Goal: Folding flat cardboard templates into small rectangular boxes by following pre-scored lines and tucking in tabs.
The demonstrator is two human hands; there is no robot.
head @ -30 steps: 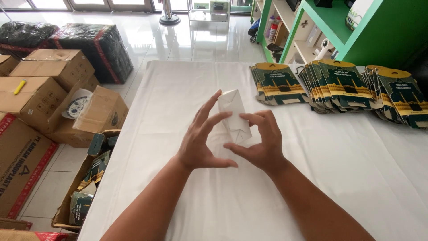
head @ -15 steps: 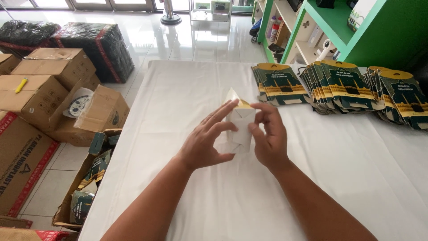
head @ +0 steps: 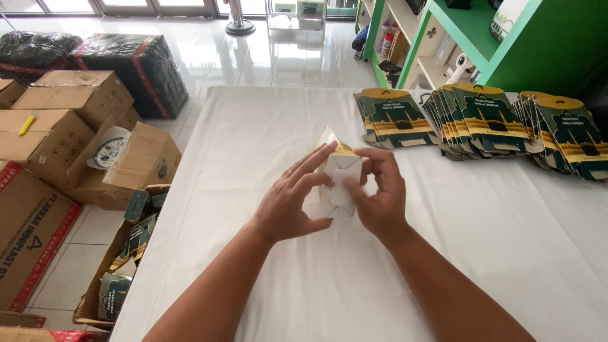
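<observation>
A small white cardboard box (head: 341, 176), partly folded with a yellow-edged flap at its top, stands on the white table (head: 266, 126) in the middle of the head view. My left hand (head: 288, 199) grips its left side with fingers along the front. My right hand (head: 377, 190) holds its right side, thumb pressing a flap on the white face. Both hands hide the box's lower part.
Three stacks of flat green and yellow printed cartons (head: 396, 118) (head: 484, 120) (head: 570, 133) lie along the table's far right. Brown cardboard boxes (head: 69, 126) and an open box of folded cartons (head: 123, 266) stand on the floor at left. Green shelves (head: 481, 38) rise behind.
The flat white carton has been raised and folded into a box shape. Both hands closed onto its sides, and my right thumb has moved onto the front flap.
</observation>
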